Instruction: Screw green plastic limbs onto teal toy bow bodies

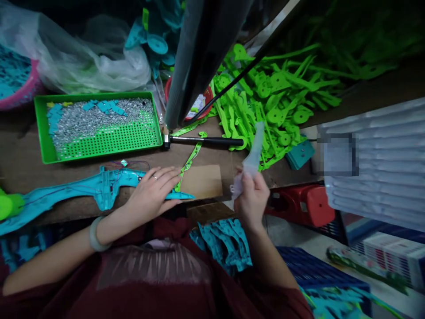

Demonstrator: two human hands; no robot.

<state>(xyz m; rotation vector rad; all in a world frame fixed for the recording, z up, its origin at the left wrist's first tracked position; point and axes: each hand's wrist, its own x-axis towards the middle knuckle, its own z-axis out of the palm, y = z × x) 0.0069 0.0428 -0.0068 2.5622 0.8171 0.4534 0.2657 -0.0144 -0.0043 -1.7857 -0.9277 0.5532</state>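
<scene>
My left hand [153,191] lies flat with fingers spread on a long turquoise plastic part [99,188] on the wooden bench, pressing it down beside a thin green plastic strip [190,161]. My right hand [251,197] is raised near the bench edge, fingers closed round a whitish translucent piece [254,150] that sticks upward and is blurred. A small hammer [202,141] with a black handle rests on the bench just beyond both hands.
A green tray [44,133] of small silver parts and blue pieces stands at the left. A heap of green plastic parts [275,97] fills the right back. Turquoise parts [226,241] lie in my lap. A red stool [305,204] and white boxes sit right.
</scene>
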